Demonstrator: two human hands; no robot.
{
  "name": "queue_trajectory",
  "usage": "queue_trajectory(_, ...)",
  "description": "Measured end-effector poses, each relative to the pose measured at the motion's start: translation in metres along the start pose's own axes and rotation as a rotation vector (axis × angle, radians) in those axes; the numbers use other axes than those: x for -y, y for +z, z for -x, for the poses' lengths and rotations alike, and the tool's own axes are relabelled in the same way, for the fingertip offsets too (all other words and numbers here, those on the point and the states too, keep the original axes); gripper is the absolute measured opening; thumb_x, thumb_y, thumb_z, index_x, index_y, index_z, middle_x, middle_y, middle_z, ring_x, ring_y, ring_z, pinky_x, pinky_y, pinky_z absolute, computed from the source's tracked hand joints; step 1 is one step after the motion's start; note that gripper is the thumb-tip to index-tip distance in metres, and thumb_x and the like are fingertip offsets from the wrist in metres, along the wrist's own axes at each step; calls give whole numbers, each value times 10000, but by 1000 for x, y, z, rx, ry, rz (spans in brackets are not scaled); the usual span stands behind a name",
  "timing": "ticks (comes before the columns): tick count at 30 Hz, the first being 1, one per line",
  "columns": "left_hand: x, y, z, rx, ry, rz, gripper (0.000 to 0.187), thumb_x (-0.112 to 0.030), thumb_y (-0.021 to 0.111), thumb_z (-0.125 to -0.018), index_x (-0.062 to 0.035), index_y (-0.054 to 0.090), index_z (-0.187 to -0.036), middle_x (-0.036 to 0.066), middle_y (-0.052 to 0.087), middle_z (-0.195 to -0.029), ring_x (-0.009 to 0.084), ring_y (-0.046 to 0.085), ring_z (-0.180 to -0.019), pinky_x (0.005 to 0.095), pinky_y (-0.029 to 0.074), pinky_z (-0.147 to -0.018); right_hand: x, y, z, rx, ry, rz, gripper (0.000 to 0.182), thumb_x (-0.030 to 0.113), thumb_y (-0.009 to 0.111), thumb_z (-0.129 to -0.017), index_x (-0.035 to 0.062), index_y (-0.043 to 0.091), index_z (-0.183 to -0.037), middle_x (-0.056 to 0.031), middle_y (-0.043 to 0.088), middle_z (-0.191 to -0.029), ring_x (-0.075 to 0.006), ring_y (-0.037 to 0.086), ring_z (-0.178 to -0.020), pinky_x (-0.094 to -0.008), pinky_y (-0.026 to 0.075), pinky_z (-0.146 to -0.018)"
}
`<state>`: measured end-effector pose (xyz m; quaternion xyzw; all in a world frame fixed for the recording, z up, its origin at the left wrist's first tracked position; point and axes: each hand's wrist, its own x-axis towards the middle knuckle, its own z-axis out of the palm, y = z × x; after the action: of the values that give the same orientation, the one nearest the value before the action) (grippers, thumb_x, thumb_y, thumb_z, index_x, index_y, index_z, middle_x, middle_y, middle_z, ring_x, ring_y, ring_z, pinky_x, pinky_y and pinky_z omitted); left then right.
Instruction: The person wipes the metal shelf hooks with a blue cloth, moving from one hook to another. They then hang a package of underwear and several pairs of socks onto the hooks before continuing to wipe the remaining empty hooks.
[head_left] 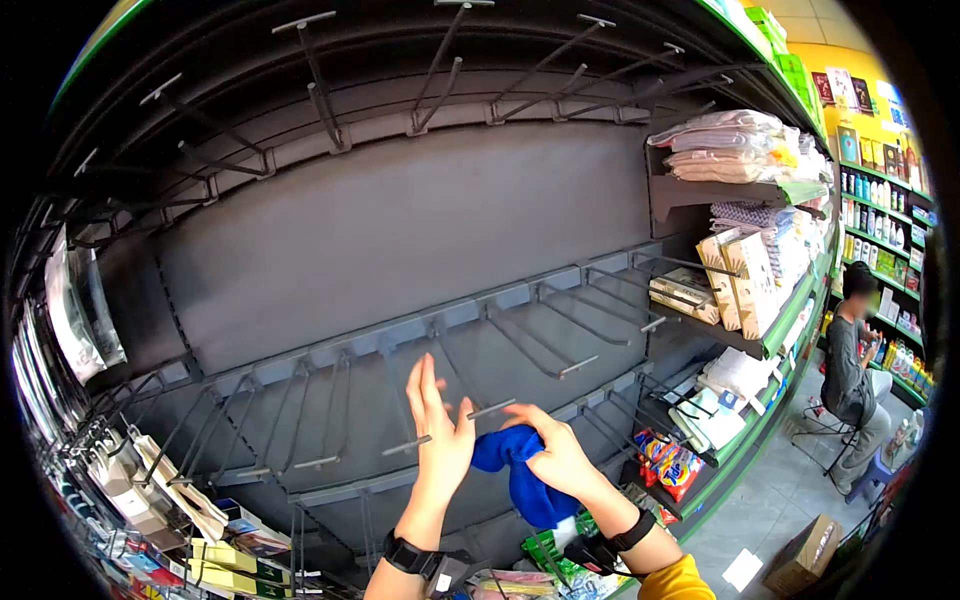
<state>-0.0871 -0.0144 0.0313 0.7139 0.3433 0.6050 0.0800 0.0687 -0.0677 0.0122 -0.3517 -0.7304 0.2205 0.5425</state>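
Note:
My right hand is closed around a bundled bright blue cloth, part of which hangs below the fingers. My left hand is raised just to the left of it, fingers stretched upward and holding nothing. Its fingers overlap the row of metal display hooks that stick out from the dark back panel. The cloth's left end reaches close to the left palm. A dark band circles each wrist.
More long hooks jut out overhead. Packaged textiles and cream boxes sit on shelves to the right, above a red Tide bag. Boxed goods fill the lower left. A seated person and a cardboard box are in the aisle.

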Motion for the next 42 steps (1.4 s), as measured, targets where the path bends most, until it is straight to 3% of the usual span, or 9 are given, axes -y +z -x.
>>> queue_trajectory(1,4,1,-8,-62,107,-137,662,49,522,-792,-25,233,-1382,189,304,-1341,296,417,-1177,359,412,-924,4,0,-6,-35,35,53,632,-4,497,-642,53,428,-1267,-171,620,-1004,-346,602,-928,-358,463,-828)
queue_trajectory(2,4,1,-15,-44,131,-162,656,43,520,-796,-2,222,-1378,216,251,-1393,365,269,-1292,421,282,-1043,4,1,-14,-31,13,157,761,22,513,-628,82,287,-1352,-181,616,-971,-382,596,-873,-393,478,-775)
queue_trajectory(9,19,-4,-51,63,346,-170,707,132,490,-706,-31,292,-1365,184,301,-1400,346,276,-1305,403,281,-1055,38,8,-46,81,-83,228,875,27,530,-616,144,179,-1409,-194,615,-964,-391,599,-861,-424,487,-735)
queue_trajectory(13,39,2,-57,81,297,-56,612,158,470,-693,-31,403,-1272,174,380,-1360,314,375,-1260,376,384,-990,26,11,-52,3,-170,145,881,23,533,-610,158,185,-1408,-202,614,-931,-398,604,-824,-435,489,-706)
queue_trajectory(14,44,2,-59,77,393,-146,496,74,545,-809,10,390,-1276,202,336,-1382,303,429,-1214,344,512,-843,27,13,-52,32,-166,153,890,21,536,-606,166,183,-1410,-208,611,-909,-401,606,-801,-440,490,-688)
queue_trajectory(25,44,4,-61,120,347,-52,446,27,551,-827,29,405,-1248,224,373,-1350,286,554,-1070,319,519,-840,31,10,-63,29,-142,182,745,9,541,-619,151,292,-1307,-213,610,-868,-415,605,-777,-460,485,-648)
queue_trajectory(29,33,5,-61,152,81,191,376,19,489,-858,-15,430,-1228,151,331,-1401,271,553,-1066,328,513,-859,39,11,-65,-31,-173,313,695,-6,541,-627,145,348,-1278,-183,611,-903,-387,609,-798,-453,485,-644)
queue_trajectory(39,34,5,-57,191,190,23,515,82,521,-797,-61,392,-1276,136,311,-1416,262,513,-1124,340,487,-895,42,15,-58,-114,-153,309,710,-35,500,-629,145,339,-1297,-208,617,-945,-437,567,-893,-440,479,-737)
queue_trajectory(42,14,-1,-40,3,251,-79,494,43,580,-788,-9,414,-1251,199,425,-1319,301,557,-1073,329,484,-873,29,22,-46,-94,-17,247,728,2,523,-626,97,304,-1313,-209,617,-956,-416,590,-854,-443,485,-727)
